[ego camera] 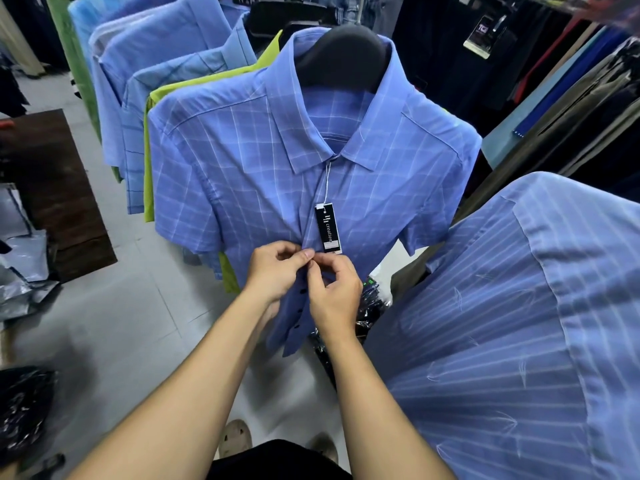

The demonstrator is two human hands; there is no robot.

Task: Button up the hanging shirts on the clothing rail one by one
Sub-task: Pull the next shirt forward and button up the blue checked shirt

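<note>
A blue checked short-sleeved shirt (242, 174) hangs in front of me on a black hanger (343, 53), with a black tag (328, 227) on a string down its front. My left hand (277, 271) and my right hand (334, 289) meet at the placket just below the tag, and both pinch the shirt's front edges. Below my hands the placket shows three dark buttons (300, 310). The button between my fingertips is hidden.
Behind this shirt hang a lime green shirt (149, 188) and several more blue ones (149, 53). A blue striped shirt (502, 341) hangs close at my right. Dark clothes fill the back right. A dark wooden table (52, 188) and plastic bags (24, 271) lie at the left.
</note>
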